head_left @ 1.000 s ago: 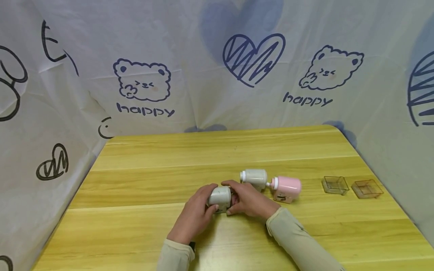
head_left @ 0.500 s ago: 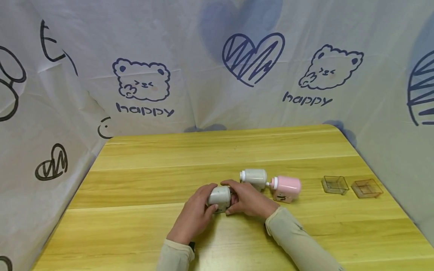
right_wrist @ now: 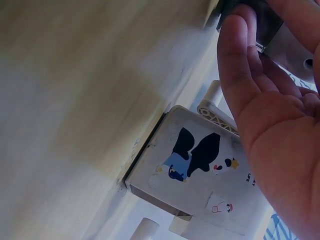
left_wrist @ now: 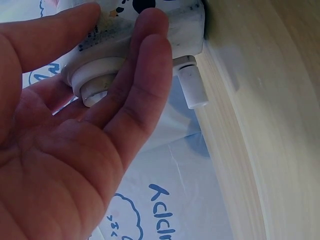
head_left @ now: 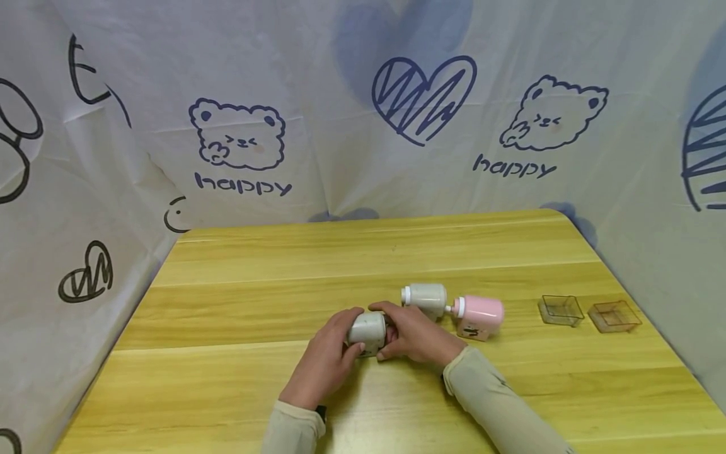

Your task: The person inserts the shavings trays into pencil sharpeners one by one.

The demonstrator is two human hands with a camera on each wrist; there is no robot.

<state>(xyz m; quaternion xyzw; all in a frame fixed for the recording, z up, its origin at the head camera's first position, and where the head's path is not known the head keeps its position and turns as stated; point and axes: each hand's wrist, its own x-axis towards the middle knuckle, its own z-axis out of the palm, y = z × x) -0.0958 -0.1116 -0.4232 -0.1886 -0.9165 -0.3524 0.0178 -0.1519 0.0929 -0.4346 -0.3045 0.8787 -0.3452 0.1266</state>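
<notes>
A grey hand-crank pencil sharpener [head_left: 367, 333] stands on the table between my hands. My left hand [head_left: 323, 362] grips its left end, thumb in front and fingers behind. In the left wrist view the fingers curve around the sharpener's body [left_wrist: 182, 27], and a white crank handle [left_wrist: 193, 87] hangs beside them. My right hand [head_left: 422, 337] holds the right end between thumb and fingers. The right wrist view has those fingers on a dark part of the sharpener [right_wrist: 272, 25]; the contact is partly hidden. Behind the right hand stands another grey sharpener [head_left: 426, 296], with a pink sharpener [head_left: 481, 315] to its right.
Two small see-through bins, one greyish [head_left: 560, 310] and one brownish [head_left: 614, 316], sit on the right part of the wooden table [head_left: 255, 277]. A sharpener body with stickers [right_wrist: 195, 160] is close to my right wrist. Printed white cloth [head_left: 329, 145] hangs around the table.
</notes>
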